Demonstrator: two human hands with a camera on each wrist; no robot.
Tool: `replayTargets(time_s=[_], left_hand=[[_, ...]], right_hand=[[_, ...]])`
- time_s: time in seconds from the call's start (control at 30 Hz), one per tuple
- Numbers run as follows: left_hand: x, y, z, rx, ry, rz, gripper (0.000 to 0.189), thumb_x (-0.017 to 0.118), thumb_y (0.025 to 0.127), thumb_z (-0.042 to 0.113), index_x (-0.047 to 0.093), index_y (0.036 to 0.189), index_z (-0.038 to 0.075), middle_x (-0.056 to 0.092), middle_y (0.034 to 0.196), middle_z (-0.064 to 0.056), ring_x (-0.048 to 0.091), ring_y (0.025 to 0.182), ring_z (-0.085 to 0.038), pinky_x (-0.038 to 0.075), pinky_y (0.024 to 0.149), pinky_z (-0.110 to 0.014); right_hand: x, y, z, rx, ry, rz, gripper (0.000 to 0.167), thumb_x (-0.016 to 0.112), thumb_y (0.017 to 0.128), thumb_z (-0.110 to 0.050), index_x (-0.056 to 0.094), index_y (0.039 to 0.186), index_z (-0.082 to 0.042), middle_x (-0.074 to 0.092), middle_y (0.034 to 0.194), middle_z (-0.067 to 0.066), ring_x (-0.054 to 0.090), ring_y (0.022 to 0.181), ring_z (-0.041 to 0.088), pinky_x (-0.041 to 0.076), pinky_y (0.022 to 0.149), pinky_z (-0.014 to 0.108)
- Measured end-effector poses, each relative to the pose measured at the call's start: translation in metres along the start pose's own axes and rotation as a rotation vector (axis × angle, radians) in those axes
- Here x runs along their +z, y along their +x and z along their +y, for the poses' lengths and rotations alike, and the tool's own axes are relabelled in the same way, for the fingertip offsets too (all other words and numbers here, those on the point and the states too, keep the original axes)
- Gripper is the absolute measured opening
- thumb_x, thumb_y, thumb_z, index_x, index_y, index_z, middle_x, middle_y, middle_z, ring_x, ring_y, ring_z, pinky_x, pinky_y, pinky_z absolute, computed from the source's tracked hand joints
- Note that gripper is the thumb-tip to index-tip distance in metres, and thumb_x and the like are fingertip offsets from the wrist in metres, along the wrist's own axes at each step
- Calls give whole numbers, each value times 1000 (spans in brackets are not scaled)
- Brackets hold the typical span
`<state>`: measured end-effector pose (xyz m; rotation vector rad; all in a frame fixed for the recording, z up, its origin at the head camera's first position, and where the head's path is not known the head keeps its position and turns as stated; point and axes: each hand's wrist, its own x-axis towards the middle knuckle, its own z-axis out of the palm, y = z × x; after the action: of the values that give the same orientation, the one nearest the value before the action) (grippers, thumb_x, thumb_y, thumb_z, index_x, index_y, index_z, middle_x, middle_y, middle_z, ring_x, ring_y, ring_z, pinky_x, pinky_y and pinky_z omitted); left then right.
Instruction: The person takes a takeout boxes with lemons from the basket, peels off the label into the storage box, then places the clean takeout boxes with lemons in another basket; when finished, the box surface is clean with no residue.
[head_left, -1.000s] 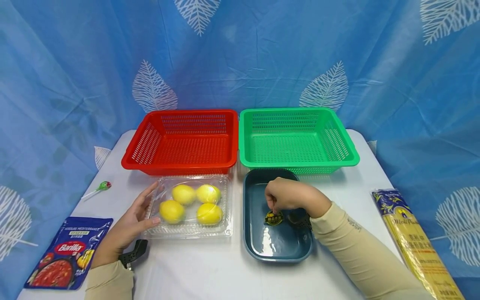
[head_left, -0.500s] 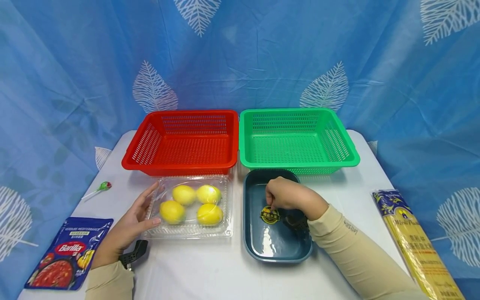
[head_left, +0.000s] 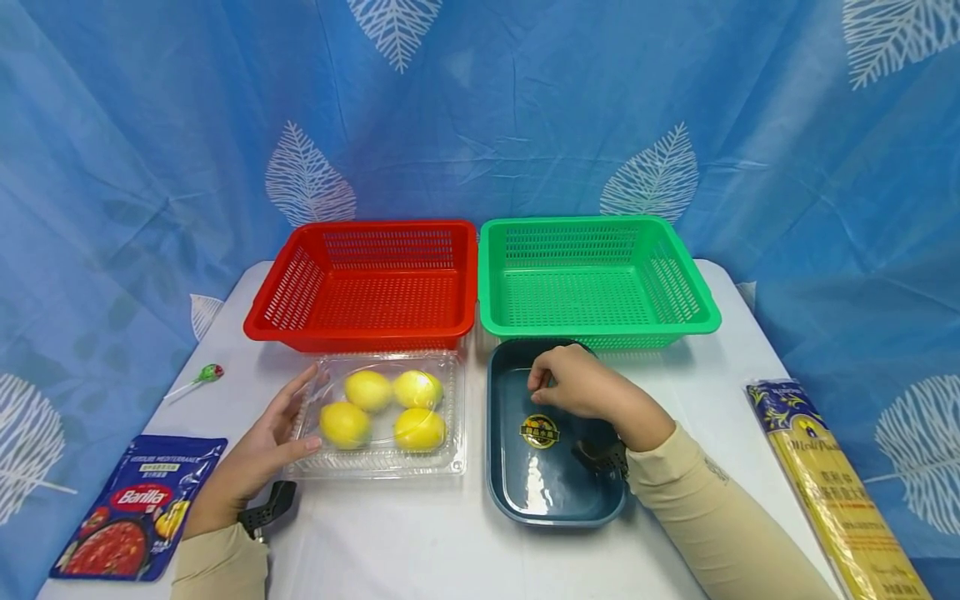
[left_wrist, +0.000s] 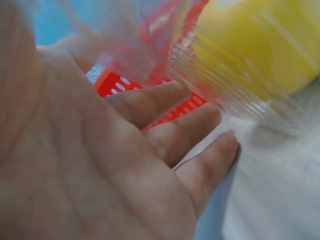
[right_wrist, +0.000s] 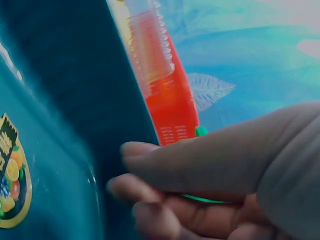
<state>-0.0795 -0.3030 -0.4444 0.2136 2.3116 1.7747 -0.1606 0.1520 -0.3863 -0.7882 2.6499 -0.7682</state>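
A clear plastic clamshell box (head_left: 375,463) holds several yellow lemons (head_left: 346,425). My left hand (head_left: 258,450) rests at its left side; in the left wrist view the fingers (left_wrist: 185,130) are relaxed beside the ridged plastic edge, thumb toward the front. A dark blue rectangular dish (head_left: 517,500) stands to the right of the box. On its floor lies a round black-and-gold fruit sticker (head_left: 539,432). My right hand (head_left: 581,385) hovers over the dish, just behind the sticker. Its fingers are loosely bent, and nothing shows between thumb (right_wrist: 165,162) and fingers.
Behind the box stands a red plastic basket (head_left: 360,343), with a green basket (head_left: 600,335) next to it. A lollipop (head_left: 208,372) and a blue Barilla pouch (head_left: 138,508) lie at left. A long yellow pasta packet (head_left: 832,483) lies at right.
The sticker shifted slightly left and turned flat while my right fingers were on it. My right hand has now let go and lifted back off it. My left hand stays put.
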Motion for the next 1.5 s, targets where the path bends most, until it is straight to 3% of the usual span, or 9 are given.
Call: replayTargets(time_s=[0.2,0.37,0.5,0.63,0.73,0.87,1.0,1.13,1.5], left_hand=[[0,-2,-1,7,-4,-4,97,72,94,8,16,171,31,7,174,-17,-2,154,-51,7,108,-86],[1,-2,-1,5,-15,-1,98,72,94,7,16,170,31,8,174,-16,-3,155,-50,7,109,-85],[2,-2,-1,8,-16,5,99,73,93,7,17,170,30,8,175,-15,-4,155,-50,4,109,-84],[1,-1,0,10,-15,3,100,74,92,8,15,171,29,3,175,-13,-8,155,-49,1,108,-85],[0,-2,1,3,-5,4,100,73,93,10,14,171,30,1,176,-11,-9,155,-49,1,107,-86],[0,-1,1,-1,3,6,99,73,93,11,15,171,31,0,176,-10,-10,155,-48,1,108,-85],[0,0,-2,30,-15,-6,98,71,94,6,16,171,28,1,176,-12,-9,155,-48,0,111,-82],[0,0,-3,61,-17,-10,97,71,93,4,16,171,25,3,175,-12,-8,155,-48,0,111,-82],[1,0,-2,60,27,22,100,74,90,6,17,170,25,7,175,-13,-3,156,-49,4,110,-84]], right_hand=[[2,-5,4,-7,173,95,4,79,95,-10,76,96,-9,69,84,-7,59,69,13,53,66,33],[4,-11,7,62,384,164,10,75,100,-15,76,104,-6,71,91,6,61,62,22,57,61,40],[4,-16,13,137,556,274,19,71,103,-16,74,110,2,70,96,18,62,67,26,59,65,47],[5,-18,17,197,795,416,29,67,105,-13,66,116,15,69,99,20,62,73,24,60,65,37],[5,-19,18,211,990,478,35,63,107,-12,60,122,19,68,104,19,61,77,21,59,65,29],[6,-21,19,226,1181,505,35,57,111,-16,56,125,16,65,103,13,59,80,17,58,67,28],[7,-24,20,273,1371,533,25,51,114,-19,61,109,4,62,97,8,56,78,16,56,69,27],[4,-29,23,331,1582,589,26,50,114,-21,60,97,-6,58,94,6,54,78,15,55,70,25],[-3,-45,48,492,1917,819,17,56,111,-25,48,105,-11,44,105,1,44,86,15,46,72,26]])
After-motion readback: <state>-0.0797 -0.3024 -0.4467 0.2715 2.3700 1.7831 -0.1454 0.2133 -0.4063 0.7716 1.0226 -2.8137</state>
